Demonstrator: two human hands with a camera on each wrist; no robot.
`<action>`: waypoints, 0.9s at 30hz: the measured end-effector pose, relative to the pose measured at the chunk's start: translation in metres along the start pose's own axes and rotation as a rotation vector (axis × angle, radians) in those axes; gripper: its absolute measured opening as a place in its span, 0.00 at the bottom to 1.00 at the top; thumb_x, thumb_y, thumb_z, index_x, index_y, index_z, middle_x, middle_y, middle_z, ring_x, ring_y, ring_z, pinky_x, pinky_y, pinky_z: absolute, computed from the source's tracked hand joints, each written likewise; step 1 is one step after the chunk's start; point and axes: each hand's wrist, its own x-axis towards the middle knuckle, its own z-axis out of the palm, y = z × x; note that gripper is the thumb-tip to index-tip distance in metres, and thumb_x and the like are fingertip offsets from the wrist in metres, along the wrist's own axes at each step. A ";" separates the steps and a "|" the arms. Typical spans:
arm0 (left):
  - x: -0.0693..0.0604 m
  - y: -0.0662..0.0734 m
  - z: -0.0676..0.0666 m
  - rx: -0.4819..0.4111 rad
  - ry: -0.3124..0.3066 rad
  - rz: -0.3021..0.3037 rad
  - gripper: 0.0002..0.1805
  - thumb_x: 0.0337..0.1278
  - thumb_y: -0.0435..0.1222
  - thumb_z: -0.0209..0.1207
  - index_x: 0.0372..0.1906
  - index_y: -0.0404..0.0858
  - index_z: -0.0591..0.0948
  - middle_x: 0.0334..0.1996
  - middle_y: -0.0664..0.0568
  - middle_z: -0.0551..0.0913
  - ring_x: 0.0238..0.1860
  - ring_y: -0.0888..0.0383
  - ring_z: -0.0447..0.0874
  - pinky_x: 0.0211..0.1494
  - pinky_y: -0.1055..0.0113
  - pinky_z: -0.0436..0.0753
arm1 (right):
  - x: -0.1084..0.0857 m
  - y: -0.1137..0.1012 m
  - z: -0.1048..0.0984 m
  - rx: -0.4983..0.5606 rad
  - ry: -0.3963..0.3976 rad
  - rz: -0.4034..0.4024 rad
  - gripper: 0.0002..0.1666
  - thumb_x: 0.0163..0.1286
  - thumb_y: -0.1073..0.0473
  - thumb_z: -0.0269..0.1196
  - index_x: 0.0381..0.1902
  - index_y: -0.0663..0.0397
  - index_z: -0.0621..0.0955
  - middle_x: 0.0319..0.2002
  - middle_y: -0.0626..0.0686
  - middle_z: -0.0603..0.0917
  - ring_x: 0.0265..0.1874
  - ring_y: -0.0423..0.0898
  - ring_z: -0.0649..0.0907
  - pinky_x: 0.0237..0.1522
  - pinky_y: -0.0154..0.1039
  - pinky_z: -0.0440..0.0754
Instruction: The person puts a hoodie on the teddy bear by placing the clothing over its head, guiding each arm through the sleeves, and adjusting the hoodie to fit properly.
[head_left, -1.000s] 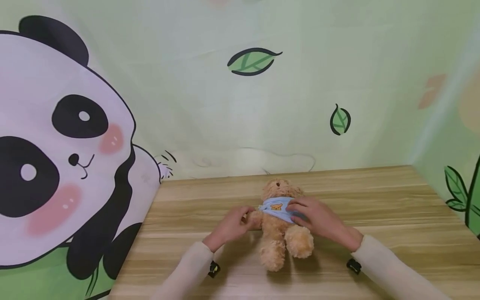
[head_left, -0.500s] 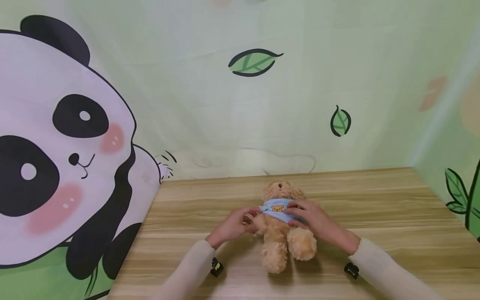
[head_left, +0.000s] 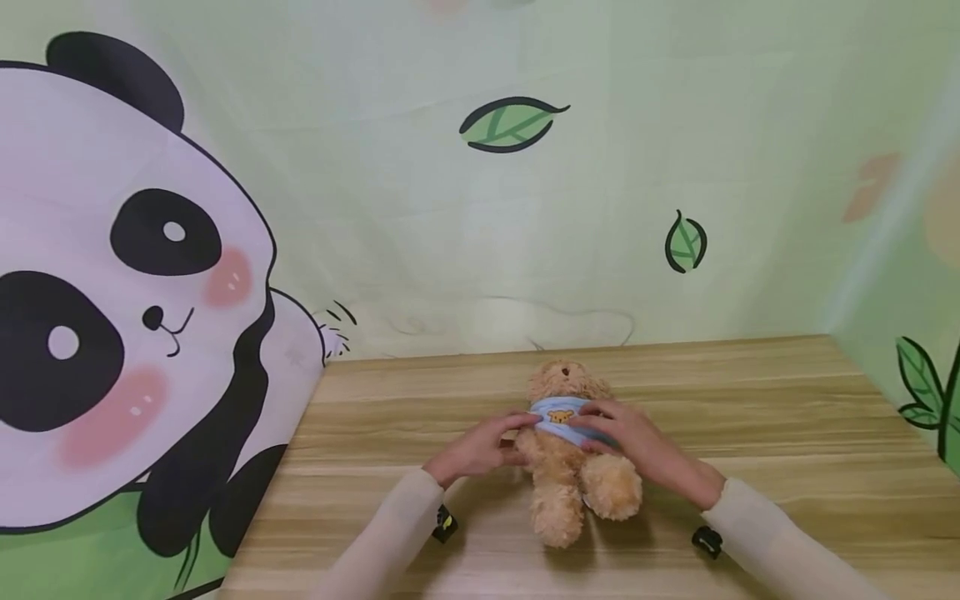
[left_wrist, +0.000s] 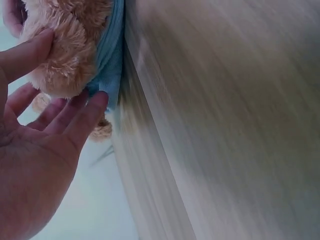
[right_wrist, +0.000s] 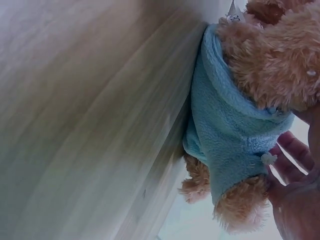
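Note:
A light brown teddy bear (head_left: 557, 508) in a blue shirt (head_left: 555, 404) lies on its back on the table, head toward the wall. My left hand (head_left: 483, 450) holds its arm at the side; in the left wrist view the thumb (left_wrist: 37, 47) rests on the fur and the fingers reach under toward the shirt. Over the shirt's front and lower hem curves my right hand (head_left: 637, 442), holding the bear from the other side. In the right wrist view the blue sleeve (right_wrist: 235, 155) shows a furry paw (right_wrist: 245, 202) poking out. Some right fingertips are hidden behind the bear.
The wood-grain table (head_left: 405, 392) ends at a pale green printed cloth wall (head_left: 420, 217). A large panda (head_left: 82, 208) is printed at the left. Black devices (head_left: 707, 542) hang below both wrists.
The bear has shifted slightly right and toward me. My left hand has moved right, its fingers now at the shirt's side edge. My right hand stays on the shirt with small finger movements.

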 end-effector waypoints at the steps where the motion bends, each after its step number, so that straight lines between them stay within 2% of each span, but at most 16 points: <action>1: 0.001 0.000 0.001 0.010 -0.003 -0.002 0.35 0.60 0.37 0.65 0.72 0.49 0.67 0.70 0.46 0.68 0.69 0.47 0.69 0.69 0.52 0.72 | 0.000 0.000 0.000 -0.001 0.004 -0.004 0.22 0.55 0.60 0.73 0.50 0.52 0.85 0.46 0.56 0.84 0.42 0.51 0.84 0.40 0.45 0.84; 5: 0.004 0.002 0.002 0.015 -0.007 -0.011 0.33 0.61 0.36 0.63 0.71 0.48 0.67 0.69 0.46 0.69 0.68 0.47 0.70 0.69 0.53 0.72 | 0.000 -0.001 -0.001 -0.019 0.011 -0.012 0.21 0.55 0.60 0.73 0.49 0.50 0.86 0.46 0.56 0.84 0.41 0.51 0.84 0.39 0.44 0.84; 11: 0.003 0.005 0.000 -0.068 -0.012 -0.010 0.30 0.62 0.32 0.61 0.69 0.44 0.68 0.70 0.45 0.68 0.69 0.45 0.69 0.69 0.54 0.73 | 0.003 -0.002 -0.003 -0.113 0.023 -0.101 0.24 0.53 0.60 0.74 0.50 0.49 0.85 0.50 0.58 0.84 0.43 0.53 0.85 0.40 0.46 0.84; 17: 0.004 -0.001 0.000 -0.104 -0.019 -0.009 0.28 0.64 0.36 0.61 0.68 0.45 0.69 0.71 0.46 0.68 0.69 0.44 0.69 0.66 0.57 0.76 | 0.002 -0.001 -0.002 -0.056 -0.013 -0.141 0.27 0.54 0.64 0.73 0.55 0.54 0.83 0.55 0.59 0.83 0.42 0.53 0.87 0.37 0.43 0.85; 23: 0.010 -0.001 0.005 -0.086 0.033 -0.009 0.18 0.63 0.38 0.63 0.56 0.44 0.74 0.60 0.46 0.77 0.64 0.47 0.75 0.64 0.57 0.77 | 0.002 -0.001 0.002 -0.041 -0.014 -0.145 0.28 0.54 0.64 0.72 0.55 0.54 0.82 0.55 0.59 0.83 0.47 0.55 0.86 0.39 0.44 0.86; 27: 0.015 0.003 0.010 -0.067 0.073 0.025 0.14 0.62 0.36 0.63 0.48 0.41 0.73 0.49 0.47 0.78 0.49 0.54 0.78 0.51 0.67 0.78 | 0.002 0.000 0.004 -0.017 0.011 -0.150 0.29 0.51 0.67 0.73 0.55 0.54 0.82 0.55 0.59 0.83 0.48 0.56 0.85 0.40 0.44 0.86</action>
